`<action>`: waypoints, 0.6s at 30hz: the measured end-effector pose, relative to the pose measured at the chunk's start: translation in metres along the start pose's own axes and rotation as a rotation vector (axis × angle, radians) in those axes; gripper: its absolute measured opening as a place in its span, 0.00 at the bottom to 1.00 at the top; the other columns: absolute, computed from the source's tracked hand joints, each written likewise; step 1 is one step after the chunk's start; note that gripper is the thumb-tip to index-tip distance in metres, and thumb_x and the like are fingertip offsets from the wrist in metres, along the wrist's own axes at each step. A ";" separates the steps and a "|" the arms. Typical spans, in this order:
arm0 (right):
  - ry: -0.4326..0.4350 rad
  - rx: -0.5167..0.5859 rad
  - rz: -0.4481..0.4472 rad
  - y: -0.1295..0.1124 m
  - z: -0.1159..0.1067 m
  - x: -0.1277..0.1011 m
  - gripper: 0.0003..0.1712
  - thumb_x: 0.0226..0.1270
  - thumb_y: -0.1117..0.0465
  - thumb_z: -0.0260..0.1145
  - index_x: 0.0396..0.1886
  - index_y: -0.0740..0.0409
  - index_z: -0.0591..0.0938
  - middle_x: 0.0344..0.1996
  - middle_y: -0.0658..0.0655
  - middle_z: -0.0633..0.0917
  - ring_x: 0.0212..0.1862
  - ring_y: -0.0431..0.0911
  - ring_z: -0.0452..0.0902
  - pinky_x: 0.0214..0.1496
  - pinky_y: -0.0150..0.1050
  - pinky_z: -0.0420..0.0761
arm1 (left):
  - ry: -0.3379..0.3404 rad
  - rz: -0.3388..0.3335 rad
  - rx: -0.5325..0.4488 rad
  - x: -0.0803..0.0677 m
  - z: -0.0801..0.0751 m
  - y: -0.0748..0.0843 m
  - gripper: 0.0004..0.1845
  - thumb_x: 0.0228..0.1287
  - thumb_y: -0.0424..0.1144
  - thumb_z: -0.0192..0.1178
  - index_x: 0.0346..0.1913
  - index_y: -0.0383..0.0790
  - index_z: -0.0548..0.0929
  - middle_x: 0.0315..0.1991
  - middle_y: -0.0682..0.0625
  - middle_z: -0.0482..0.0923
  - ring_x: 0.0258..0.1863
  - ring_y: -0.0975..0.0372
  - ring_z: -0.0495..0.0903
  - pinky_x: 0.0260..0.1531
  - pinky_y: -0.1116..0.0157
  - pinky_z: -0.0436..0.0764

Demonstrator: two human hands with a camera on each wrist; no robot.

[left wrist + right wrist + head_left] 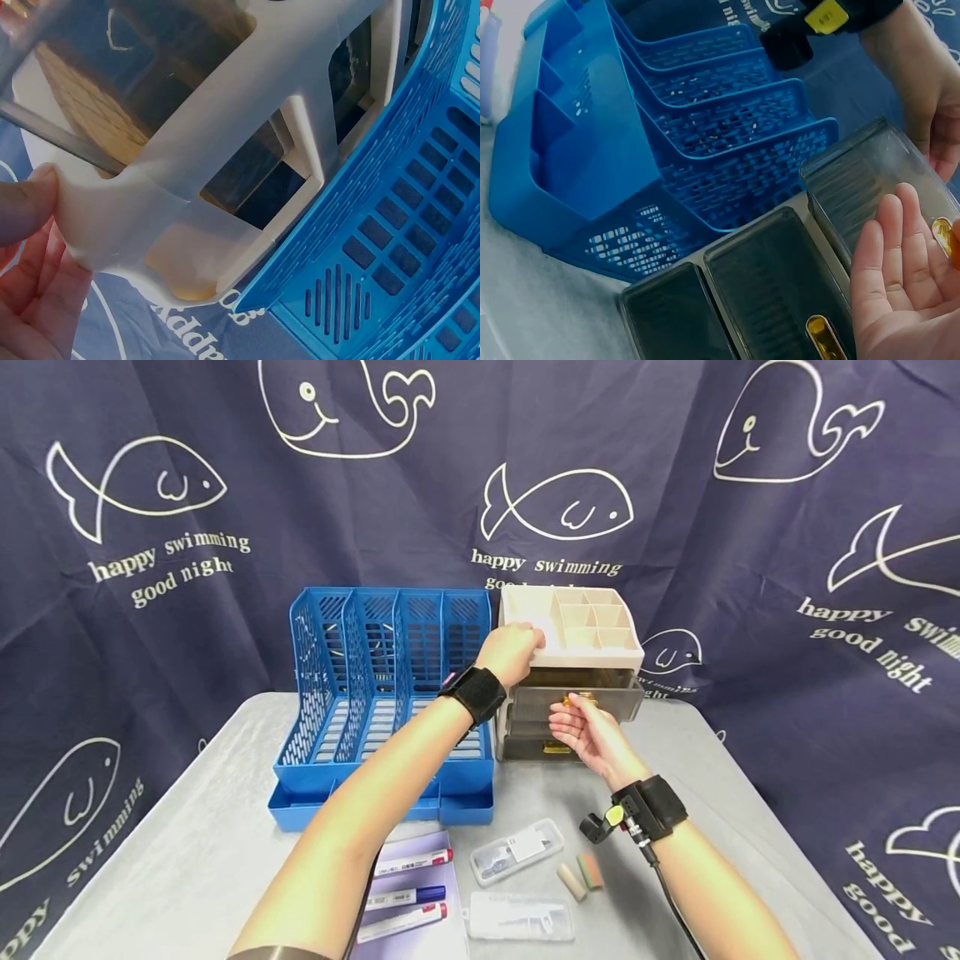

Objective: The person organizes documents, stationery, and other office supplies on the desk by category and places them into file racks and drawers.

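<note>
A beige drawer organizer (592, 647) with smoky drawers stands right of a blue file rack (382, 693). My left hand (521, 645) grips the organizer's top left edge, fingers curled over the rim; the left wrist view shows the thumb (22, 206) pressed against the beige frame (225, 172). The top drawer (611, 697) (870, 180) is pulled out a little. Palm up in front of it, my right hand (585, 720) (904, 274) has loosely extended fingers reaching the drawer's gold handle (579, 699) (945, 236). It holds nothing.
On the grey table (187, 860) near me lie two clear plastic cases (517, 850) (521, 917), three markers (412, 862) on a purple sheet, and two erasers (581, 875). Two lower drawers (772, 285) are closed. A dark whale-print cloth hangs behind.
</note>
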State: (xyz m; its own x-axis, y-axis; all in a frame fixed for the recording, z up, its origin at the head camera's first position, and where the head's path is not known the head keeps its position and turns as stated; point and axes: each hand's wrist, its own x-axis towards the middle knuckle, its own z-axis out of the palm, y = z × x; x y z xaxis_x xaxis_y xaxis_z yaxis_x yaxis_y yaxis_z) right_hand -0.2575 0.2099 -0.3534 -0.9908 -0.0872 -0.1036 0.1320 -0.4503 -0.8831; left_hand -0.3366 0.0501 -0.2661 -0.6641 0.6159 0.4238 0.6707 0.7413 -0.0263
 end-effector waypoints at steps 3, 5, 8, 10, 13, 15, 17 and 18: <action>-0.009 -0.001 -0.019 0.003 0.001 -0.005 0.23 0.75 0.57 0.47 0.26 0.58 0.85 0.23 0.52 0.86 0.27 0.41 0.82 0.36 0.32 0.81 | 0.005 -0.002 -0.004 0.001 0.001 -0.001 0.12 0.57 0.31 0.63 0.44 0.43 0.83 0.40 0.49 0.82 0.41 0.57 0.81 0.44 0.62 0.78; -0.041 0.006 -0.036 0.005 0.000 -0.008 0.23 0.75 0.57 0.47 0.27 0.58 0.85 0.23 0.52 0.86 0.27 0.41 0.82 0.37 0.32 0.81 | 0.018 0.002 0.000 0.001 0.003 -0.002 0.11 0.56 0.30 0.63 0.43 0.43 0.83 0.39 0.49 0.82 0.40 0.57 0.81 0.43 0.62 0.78; -0.075 0.011 -0.053 0.008 0.000 -0.015 0.23 0.75 0.57 0.47 0.28 0.58 0.86 0.23 0.51 0.86 0.27 0.40 0.83 0.37 0.31 0.81 | 0.027 0.004 0.002 0.002 0.004 -0.003 0.11 0.56 0.30 0.63 0.43 0.43 0.83 0.39 0.49 0.82 0.40 0.56 0.81 0.42 0.61 0.79; -0.090 0.013 -0.061 0.009 0.000 -0.019 0.23 0.75 0.57 0.47 0.28 0.57 0.86 0.23 0.51 0.86 0.28 0.40 0.83 0.37 0.32 0.81 | 0.029 0.001 0.002 0.002 0.005 -0.003 0.11 0.57 0.30 0.63 0.43 0.43 0.83 0.39 0.49 0.82 0.40 0.56 0.81 0.42 0.61 0.79; -0.076 0.009 -0.066 0.010 0.001 -0.024 0.24 0.76 0.58 0.46 0.28 0.57 0.86 0.23 0.51 0.86 0.27 0.40 0.82 0.37 0.32 0.81 | 0.024 -0.007 -0.001 0.002 0.004 -0.002 0.10 0.57 0.30 0.62 0.43 0.43 0.83 0.39 0.49 0.82 0.41 0.56 0.81 0.42 0.61 0.79; -0.082 0.007 -0.071 0.011 0.001 -0.028 0.25 0.76 0.58 0.45 0.28 0.57 0.86 0.23 0.51 0.86 0.27 0.40 0.82 0.37 0.32 0.81 | 0.023 -0.014 -0.002 0.002 0.004 -0.002 0.10 0.57 0.30 0.62 0.43 0.43 0.83 0.39 0.49 0.81 0.41 0.57 0.81 0.43 0.61 0.79; -0.087 -0.001 -0.082 0.011 0.001 -0.031 0.24 0.76 0.59 0.45 0.29 0.57 0.86 0.23 0.51 0.86 0.27 0.41 0.82 0.36 0.32 0.81 | 0.021 -0.018 -0.005 0.003 0.003 -0.001 0.11 0.57 0.30 0.62 0.43 0.42 0.84 0.39 0.49 0.81 0.41 0.57 0.81 0.43 0.61 0.79; -0.088 -0.007 -0.086 0.011 0.000 -0.034 0.24 0.76 0.59 0.45 0.29 0.57 0.86 0.23 0.51 0.86 0.28 0.41 0.82 0.36 0.32 0.81 | 0.019 -0.019 -0.004 0.003 0.003 -0.002 0.11 0.57 0.30 0.62 0.43 0.42 0.84 0.40 0.49 0.81 0.41 0.57 0.80 0.43 0.61 0.78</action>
State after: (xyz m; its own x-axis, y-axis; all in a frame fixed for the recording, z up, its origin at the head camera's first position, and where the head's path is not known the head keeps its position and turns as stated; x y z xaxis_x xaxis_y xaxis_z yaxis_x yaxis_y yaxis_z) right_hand -0.2228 0.2079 -0.3592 -0.9919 -0.1265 0.0132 0.0459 -0.4530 -0.8903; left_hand -0.3410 0.0519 -0.2676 -0.6705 0.5965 0.4410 0.6594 0.7516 -0.0141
